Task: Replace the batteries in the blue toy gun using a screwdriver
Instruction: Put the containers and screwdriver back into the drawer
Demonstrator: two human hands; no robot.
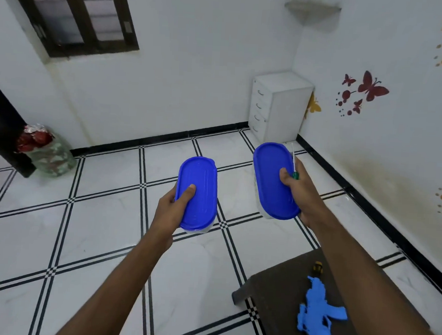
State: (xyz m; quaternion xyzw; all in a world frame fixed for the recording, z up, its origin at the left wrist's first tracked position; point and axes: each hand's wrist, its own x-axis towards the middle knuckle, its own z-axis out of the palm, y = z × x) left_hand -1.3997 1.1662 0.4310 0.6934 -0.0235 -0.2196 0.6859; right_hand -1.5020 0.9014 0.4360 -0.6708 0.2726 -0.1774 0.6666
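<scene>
A: Grip first; right hand (300, 190) is clamped on two things at once, a blue-lidded container (273, 181) with the thumb pressed on its lid, and a green-handled screwdriver (294, 166) pinned against the container's far edge, shaft pointing up and away.

B: Left hand (172, 203)?

A: Closed on a second blue-lidded container (196, 194), thumb on the lid, fingers underneath; both lids seated; contents not visible.

B: Position of the blue toy gun (319, 315)?

A: Lying flat on the dark stool (272, 287), low and to the right, beneath the right forearm; long axis runs roughly away from the body; well apart from both hands, right hand the nearer.

B: Judgement?

A: Neither hand is free; containers likely need setting down before the screwdriver can reach the gun; battery cover not discernible from here.
</scene>
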